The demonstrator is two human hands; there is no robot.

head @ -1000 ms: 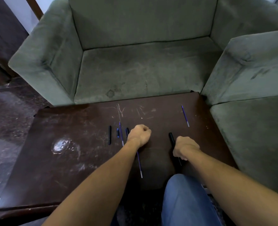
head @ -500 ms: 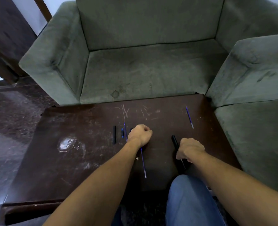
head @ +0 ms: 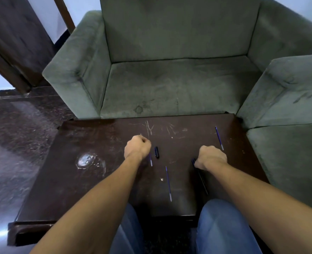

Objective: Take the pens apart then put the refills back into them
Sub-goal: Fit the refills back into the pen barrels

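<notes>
My left hand (head: 137,146) is a closed fist resting on the dark table (head: 96,143), covering some small pen parts. The lower end of a blue refill (head: 151,161) sticks out from under it; I cannot tell whether the fingers grip it. A black pen cap (head: 156,152) lies just right of that hand. A second blue refill (head: 168,183) lies loose nearer to me. My right hand (head: 211,157) is closed around a black pen barrel (head: 201,178), which slants toward me. A third blue refill (head: 219,138) lies at the far right.
A green armchair (head: 170,88) stands against the table's far edge, and another green seat (head: 289,143) borders its right side. A pale round smear (head: 86,161) marks the table's left part. My knees in jeans (head: 221,226) are at the near edge.
My left hand has moved left, off the top of the long refill, and now covers the small parts beside the cap. That refill lies free. My right hand still grips the black barrel.
</notes>
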